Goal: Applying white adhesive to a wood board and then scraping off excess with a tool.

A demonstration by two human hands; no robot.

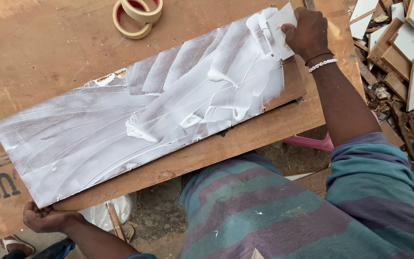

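The board (135, 120), smeared white, lies slantwise on the table (34, 52) before me. My right hand (307, 32) pinches a white scraper (280, 29) closed at its far end; my left hand (49, 218) curls onto its near corner, fingers (34, 211) touching the edge.

One long board (135, 120) lies on the counter (49, 52), nearly all of it coated in white paste. One flat white scraper (280, 26) rests on its far end. Two rolls of masking tape (137, 14) sit stacked at the counter's far edge. Two hands show: the right hand (308, 32) on the scraper and the left hand (49, 219) at the board's near corner. The right wrist carries two bracelets (321, 62), one dark, one of white beads. One heap of wood offcuts (398, 57), too many to count, lies to the right. One pink stool (312, 142) shows under the counter.
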